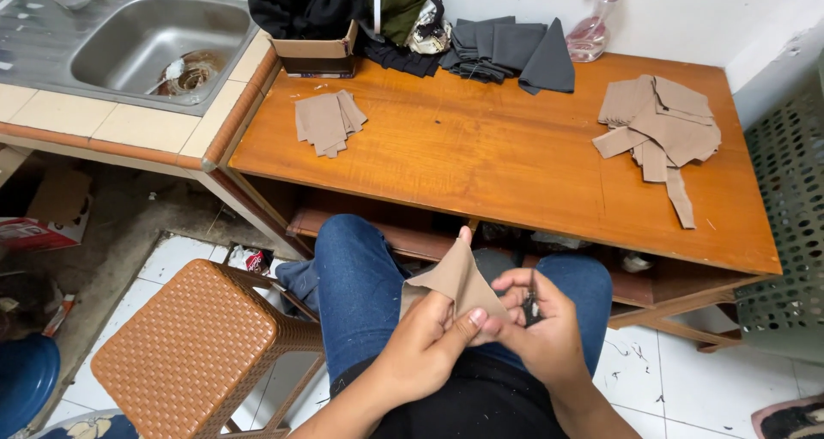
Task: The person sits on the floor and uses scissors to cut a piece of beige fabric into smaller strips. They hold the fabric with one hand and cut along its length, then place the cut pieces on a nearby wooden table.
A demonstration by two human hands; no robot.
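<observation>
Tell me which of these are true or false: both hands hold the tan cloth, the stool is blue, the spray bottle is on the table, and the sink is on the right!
1. Both hands hold the tan cloth. True: the left hand and right hand pinch the tan cloth piece.
2. The stool is blue. False: the woven stool is brown.
3. The spray bottle is on the wooden table. True.
4. The sink is on the right. False: the metal sink is on the left.
</observation>
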